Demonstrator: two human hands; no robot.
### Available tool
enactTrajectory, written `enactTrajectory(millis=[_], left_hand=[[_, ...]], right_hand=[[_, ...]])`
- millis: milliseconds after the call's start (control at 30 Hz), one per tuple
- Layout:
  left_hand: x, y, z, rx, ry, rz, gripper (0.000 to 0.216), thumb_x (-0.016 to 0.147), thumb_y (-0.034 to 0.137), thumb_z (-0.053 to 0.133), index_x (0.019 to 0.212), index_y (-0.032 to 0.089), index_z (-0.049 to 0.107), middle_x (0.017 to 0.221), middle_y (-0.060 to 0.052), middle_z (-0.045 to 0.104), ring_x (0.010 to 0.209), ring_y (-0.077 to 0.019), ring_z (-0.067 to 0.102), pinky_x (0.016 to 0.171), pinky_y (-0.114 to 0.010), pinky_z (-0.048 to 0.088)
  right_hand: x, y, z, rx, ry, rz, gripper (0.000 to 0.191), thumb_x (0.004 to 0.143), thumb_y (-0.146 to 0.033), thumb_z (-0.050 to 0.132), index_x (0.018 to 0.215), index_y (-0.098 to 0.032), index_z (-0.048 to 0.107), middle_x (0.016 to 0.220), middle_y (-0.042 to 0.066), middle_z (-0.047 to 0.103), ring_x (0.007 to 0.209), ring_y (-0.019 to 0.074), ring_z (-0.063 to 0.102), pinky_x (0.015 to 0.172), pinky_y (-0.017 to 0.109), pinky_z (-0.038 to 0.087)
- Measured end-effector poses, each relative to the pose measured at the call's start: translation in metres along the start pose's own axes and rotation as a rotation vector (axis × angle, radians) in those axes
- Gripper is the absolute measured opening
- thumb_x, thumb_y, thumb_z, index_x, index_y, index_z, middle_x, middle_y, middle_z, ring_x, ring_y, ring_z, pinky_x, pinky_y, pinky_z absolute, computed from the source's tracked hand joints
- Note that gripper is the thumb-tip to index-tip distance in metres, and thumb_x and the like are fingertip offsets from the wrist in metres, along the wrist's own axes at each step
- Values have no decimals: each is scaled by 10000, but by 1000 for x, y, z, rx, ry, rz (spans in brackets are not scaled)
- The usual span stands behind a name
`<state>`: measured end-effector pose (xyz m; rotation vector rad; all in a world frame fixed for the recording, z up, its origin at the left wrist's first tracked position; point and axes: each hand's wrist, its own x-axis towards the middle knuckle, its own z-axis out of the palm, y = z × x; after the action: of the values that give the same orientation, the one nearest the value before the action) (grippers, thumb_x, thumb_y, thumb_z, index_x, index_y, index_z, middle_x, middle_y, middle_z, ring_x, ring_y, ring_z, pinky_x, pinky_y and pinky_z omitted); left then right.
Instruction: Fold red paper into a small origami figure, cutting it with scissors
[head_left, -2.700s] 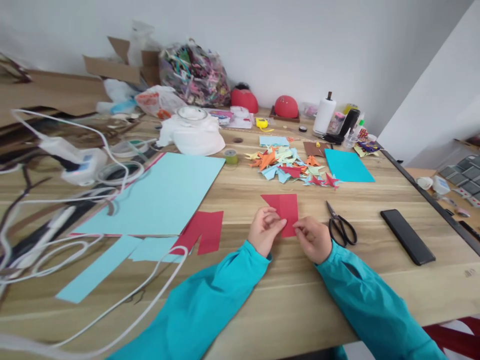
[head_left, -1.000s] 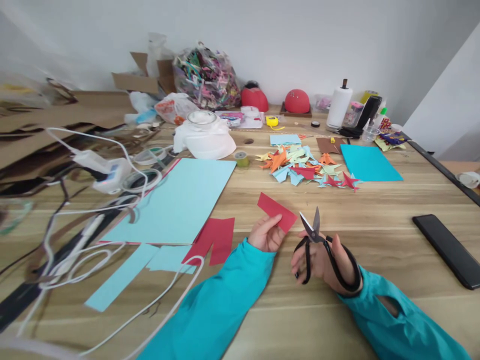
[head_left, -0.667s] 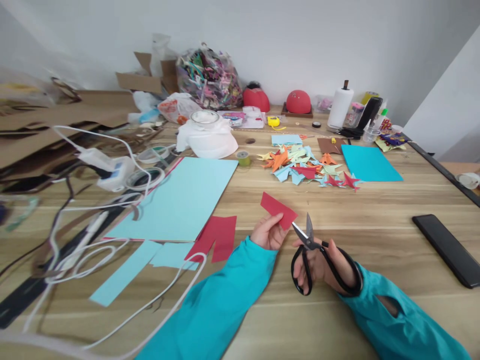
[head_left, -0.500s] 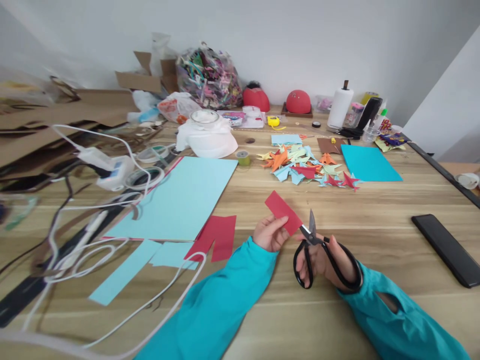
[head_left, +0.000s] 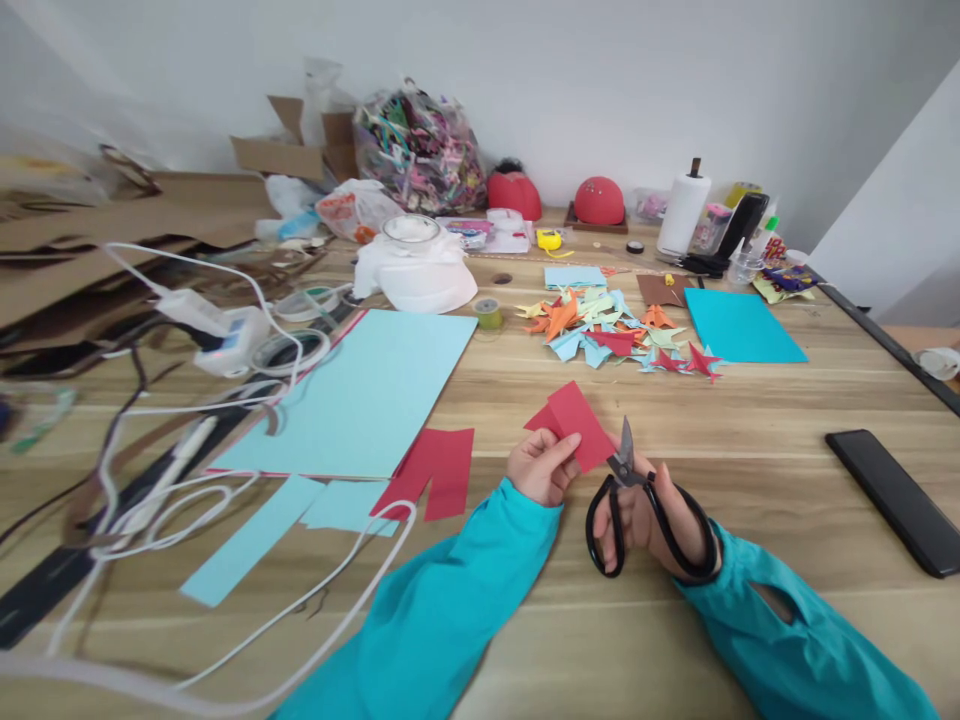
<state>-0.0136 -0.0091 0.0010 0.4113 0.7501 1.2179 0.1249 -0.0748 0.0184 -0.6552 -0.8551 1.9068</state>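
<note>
Between thumb and fingers, my left hand (head_left: 544, 465) pinches red paper (head_left: 579, 425); a second red corner sticks out behind it on the left. My right hand (head_left: 652, 520) is closed around the black handles of a pair of scissors (head_left: 628, 460). The blades are spread, and their tips are at the paper's right edge; whether they touch it I cannot tell. Left of my hands lie red paper scraps (head_left: 448, 475) beside a light blue sheet (head_left: 352, 390) and a light blue strip (head_left: 251, 540).
Beyond my hands is a pile of folded paper shapes (head_left: 607, 330), with a turquoise sheet (head_left: 746, 325) to its right. A black phone-like slab (head_left: 892, 500) lies at the right. White cables (head_left: 292, 640) loop across the left side. A spool (head_left: 489, 314) stands near the middle.
The red paper in my left hand has gone from one narrow piece to a wider front piece with another corner showing behind. The scissors stay in my right hand, blades spread.
</note>
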Motion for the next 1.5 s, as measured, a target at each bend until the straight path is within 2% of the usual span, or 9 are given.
enactTrajectory(millis=[167, 267, 333, 500, 733, 933, 1200, 1367, 1500], left_hand=[[-2, 0, -2, -144, -15, -149, 104, 686, 182, 699, 715, 131, 614, 773, -68, 724, 745, -178, 691, 646, -251, 568], [-3, 0, 0, -173, -62, -219, 195, 770, 294, 624, 848, 117, 651, 796, -93, 723, 752, -187, 688, 650, -266, 566], [-6, 1, 3, -108, -117, -209, 234, 767, 318, 628, 838, 98, 662, 787, -110, 721, 724, -202, 687, 611, -262, 561], [-12, 4, 12, 105, -203, -143, 140, 716, 198, 678, 687, 62, 686, 688, -115, 708, 591, -186, 669, 506, -211, 522], [-8, 10, 6, 172, -285, -212, 220, 673, 285, 717, 732, 74, 699, 570, -66, 679, 462, -125, 600, 463, -200, 491], [-6, 13, 4, 217, -274, -205, 203, 652, 266, 735, 708, 75, 696, 708, -99, 712, 457, -121, 587, 432, -211, 469], [-3, 16, -1, 238, -308, -218, 171, 678, 236, 715, 746, 79, 708, 652, -87, 701, 440, -139, 604, 422, -215, 485], [1, 19, -5, 293, -361, -289, 192, 685, 238, 709, 737, 53, 705, 540, -90, 661, 420, -158, 610, 381, -202, 484], [2, 21, -5, 329, -371, -263, 225, 668, 271, 723, 760, 66, 711, 509, -69, 649, 389, -146, 592, 348, -187, 468]], right_hand=[[0, -2, 3, 30, 44, 8, 877, 700, -739, 448, 1387, -283, 148, 747, 44, 656, 502, 172, 599, 444, 270, 448], [0, -3, 5, 39, 34, 20, 865, 701, -739, 446, 1379, -280, 165, 750, 47, 654, 531, 181, 607, 455, 275, 450], [-1, -3, 5, 32, 15, 45, 849, 706, -740, 437, 1369, -274, 185, 755, 50, 651, 550, 185, 611, 465, 279, 455], [-3, -2, 5, 73, -56, 77, 797, 732, -714, 436, 1351, -270, 202, 790, 68, 647, 541, 182, 612, 458, 282, 461], [-10, 2, -2, 13, -118, 46, 792, 760, -507, 590, 1363, -272, 134, 809, 47, 640, 582, 175, 625, 528, 326, 483], [-7, -1, -1, 20, -98, 81, 710, 773, -643, 456, 1316, -222, 272, 747, 43, 630, 533, 173, 604, 491, 302, 465], [-4, -6, 3, 29, -106, 66, 770, 743, -717, 404, 1297, -196, 287, 754, 73, 635, 490, 154, 573, 377, 207, 371], [-3, -6, 2, 45, -133, 72, 752, 738, -716, 417, 1279, -206, 302, 738, 61, 631, 477, 155, 568, 400, 244, 422], [-3, -6, 3, 30, -133, 70, 741, 734, -721, 415, 1248, -192, 339, 699, 48, 620, 444, 146, 548, 402, 258, 429]])
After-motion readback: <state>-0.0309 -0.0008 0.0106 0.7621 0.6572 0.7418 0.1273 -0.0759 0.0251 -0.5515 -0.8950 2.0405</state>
